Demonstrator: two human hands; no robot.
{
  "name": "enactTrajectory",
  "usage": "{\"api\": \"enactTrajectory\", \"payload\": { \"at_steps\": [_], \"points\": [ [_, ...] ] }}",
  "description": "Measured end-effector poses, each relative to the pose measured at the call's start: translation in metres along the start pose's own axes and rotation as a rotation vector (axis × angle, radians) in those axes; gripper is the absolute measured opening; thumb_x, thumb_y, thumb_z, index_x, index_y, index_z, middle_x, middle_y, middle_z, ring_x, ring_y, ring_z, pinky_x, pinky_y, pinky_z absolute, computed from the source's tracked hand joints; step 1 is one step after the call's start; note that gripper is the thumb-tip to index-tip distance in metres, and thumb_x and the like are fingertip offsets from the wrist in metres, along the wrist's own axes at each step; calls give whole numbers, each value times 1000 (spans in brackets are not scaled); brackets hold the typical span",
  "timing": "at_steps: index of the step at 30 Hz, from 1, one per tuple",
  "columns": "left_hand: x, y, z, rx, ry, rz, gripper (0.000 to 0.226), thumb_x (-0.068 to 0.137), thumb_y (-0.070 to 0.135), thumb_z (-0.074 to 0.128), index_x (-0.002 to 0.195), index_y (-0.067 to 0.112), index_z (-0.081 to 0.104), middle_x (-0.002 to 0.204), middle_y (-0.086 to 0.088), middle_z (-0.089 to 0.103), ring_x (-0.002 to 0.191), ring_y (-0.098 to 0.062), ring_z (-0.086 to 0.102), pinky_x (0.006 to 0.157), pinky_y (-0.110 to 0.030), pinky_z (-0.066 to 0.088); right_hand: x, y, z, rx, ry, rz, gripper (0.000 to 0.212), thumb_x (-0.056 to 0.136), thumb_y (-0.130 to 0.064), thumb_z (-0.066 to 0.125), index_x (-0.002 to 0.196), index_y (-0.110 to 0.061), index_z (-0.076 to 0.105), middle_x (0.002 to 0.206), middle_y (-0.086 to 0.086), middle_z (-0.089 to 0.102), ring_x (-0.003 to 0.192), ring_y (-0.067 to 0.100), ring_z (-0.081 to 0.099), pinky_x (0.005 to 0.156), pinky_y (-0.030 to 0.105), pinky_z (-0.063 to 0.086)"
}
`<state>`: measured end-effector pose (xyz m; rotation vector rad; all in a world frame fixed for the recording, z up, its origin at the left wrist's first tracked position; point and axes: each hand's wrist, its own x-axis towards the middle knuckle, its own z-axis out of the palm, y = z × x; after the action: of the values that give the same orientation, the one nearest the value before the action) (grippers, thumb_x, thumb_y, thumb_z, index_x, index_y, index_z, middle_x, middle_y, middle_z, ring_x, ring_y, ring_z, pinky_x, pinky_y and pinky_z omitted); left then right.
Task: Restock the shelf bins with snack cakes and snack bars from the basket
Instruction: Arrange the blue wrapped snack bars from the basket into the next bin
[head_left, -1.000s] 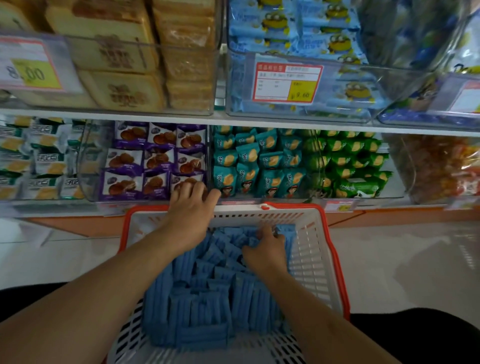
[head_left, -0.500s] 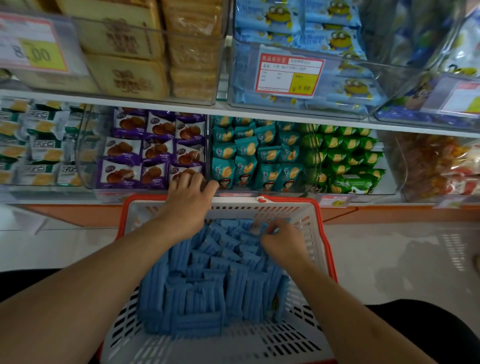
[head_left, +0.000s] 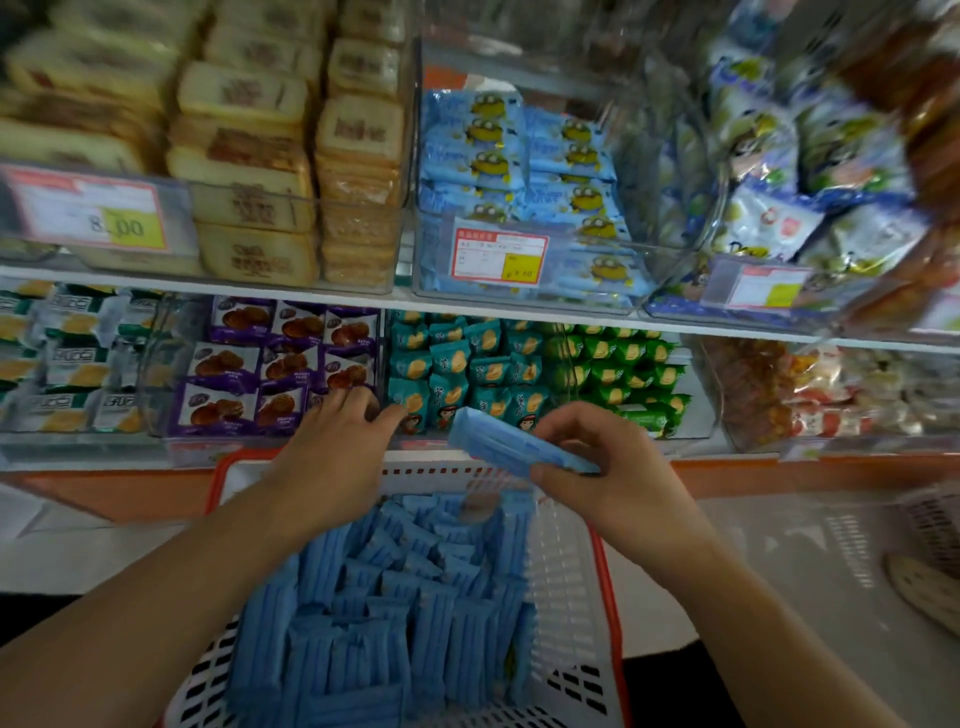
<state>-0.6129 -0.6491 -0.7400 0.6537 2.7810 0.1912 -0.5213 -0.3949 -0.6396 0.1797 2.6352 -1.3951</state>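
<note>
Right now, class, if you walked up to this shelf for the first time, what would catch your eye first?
First, the right hand holding a blue snack pack above the white basket, which is heaped with more blue packs. Next, the left hand resting at the basket's far rim, before the purple cake packs.

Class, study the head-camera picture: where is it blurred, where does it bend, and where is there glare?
Head view: upper right bags smear with motion blur; shelf edge bows from wide-angle distortion; clear bin fronts carry pale glare; basket and right hand stay fairly sharp.
</note>
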Motion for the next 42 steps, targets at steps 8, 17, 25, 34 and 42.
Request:
{"api": "enactTrajectory", "payload": {
  "at_steps": [8,17,25,34,42],
  "points": [
    [-69,54,-122,-1627,-170,-102,36,99,36,58,116,9,73,110,-18,76,96,-37,75,75,-44,64,-30,-57,-10,-201,207,-553,34,82,5,77,98,-21,62,117,-11,55,114,13,57,86,27,46],
    [-98,85,-157,-1543,148,-64,22,92,13,72,113,18,76,104,-9,79,95,-28,76,83,-40,63,-54,-83,-36,-301,283,-529,52,84,-16,82,122,-36,54,121,-23,54,116,0,53,85,15,47],
    [-71,130,-177,-1643,206,-167,12,89,19,76,93,9,82,96,-12,80,91,-28,78,88,-45,62,-32,-88,-15,-210,514,-553,49,78,-7,77,104,-27,42,105,-10,38,93,9,46,72,22,42],
    [6,125,-241,-883,449,-26,8,91,38,76,98,39,73,89,22,75,86,8,69,69,-13,51,15,-90,-65,-130,368,-549,49,93,-24,72,136,-35,52,147,-25,40,141,-4,37,111,11,32],
    [127,130,-263,56,432,161,33,94,38,66,123,23,63,117,1,65,108,-25,62,87,-44,56,68,-18,-71,-480,652,-206,88,89,-15,68,163,-19,21,160,3,33,151,29,26,126,46,23]
  ]
}}
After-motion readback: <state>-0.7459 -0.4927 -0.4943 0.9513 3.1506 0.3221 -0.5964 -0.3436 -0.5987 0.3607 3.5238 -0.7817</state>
